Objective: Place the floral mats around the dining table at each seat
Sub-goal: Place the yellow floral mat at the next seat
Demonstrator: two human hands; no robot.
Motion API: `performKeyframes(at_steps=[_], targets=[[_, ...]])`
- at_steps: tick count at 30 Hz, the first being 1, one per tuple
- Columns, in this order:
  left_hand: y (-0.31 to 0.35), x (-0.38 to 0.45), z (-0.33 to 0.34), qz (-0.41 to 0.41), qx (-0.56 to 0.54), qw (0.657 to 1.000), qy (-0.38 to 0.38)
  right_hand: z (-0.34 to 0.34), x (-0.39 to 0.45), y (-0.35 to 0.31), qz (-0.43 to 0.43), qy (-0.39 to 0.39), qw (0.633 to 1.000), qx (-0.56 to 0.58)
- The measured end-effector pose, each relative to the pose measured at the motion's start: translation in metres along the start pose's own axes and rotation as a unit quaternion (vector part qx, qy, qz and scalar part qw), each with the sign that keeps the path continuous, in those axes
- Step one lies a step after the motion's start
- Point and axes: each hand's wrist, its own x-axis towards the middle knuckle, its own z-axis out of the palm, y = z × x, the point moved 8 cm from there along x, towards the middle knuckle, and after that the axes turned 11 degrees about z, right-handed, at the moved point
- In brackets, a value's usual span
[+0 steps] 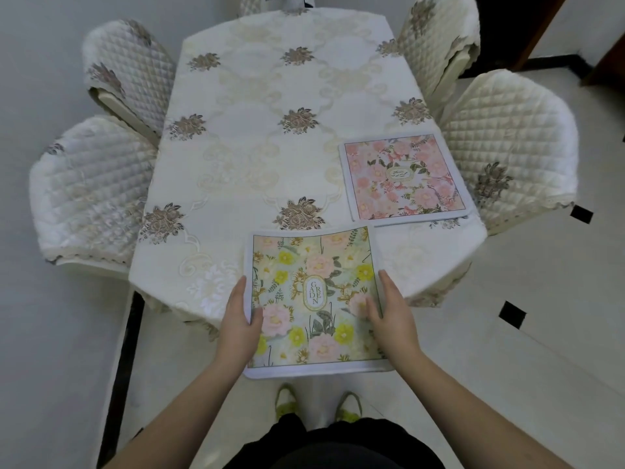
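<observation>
A yellow and pink floral mat marked GARDEN hangs over the near end of the dining table, partly past its edge. My left hand grips the mat's left edge, thumb on top. Gripping the right edge is my right hand, thumb also on top. A pink floral mat lies flat on the table's right side, in front of the near right chair.
The table wears a cream cloth with embroidered flowers. Quilted chairs stand around it: two on the left, two on the right, the far one. White tiled floor with black insets surrounds me; my feet stand below the mat.
</observation>
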Motion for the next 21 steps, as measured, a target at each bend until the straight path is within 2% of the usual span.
performKeyframes(at_steps=[3, 6, 13, 21], targets=[[-0.02, 0.001, -0.003, -0.084, -0.036, 0.996, 0.007, -0.003, 0.003, 0.005, 0.061, -0.006, 0.996, 0.069], [-0.024, 0.004, -0.006, -0.098, -0.047, 0.994, 0.006, -0.003, 0.009, 0.014, 0.118, -0.04, 0.987, 0.098], [0.004, 0.0, -0.025, -0.09, -0.119, 0.987, 0.055, -0.024, 0.022, -0.01, 0.086, -0.079, 0.986, 0.117], [-0.012, -0.027, -0.063, -0.114, -0.203, 0.964, 0.126, -0.022, 0.012, -0.057, 0.029, -0.128, 0.982, 0.137]])
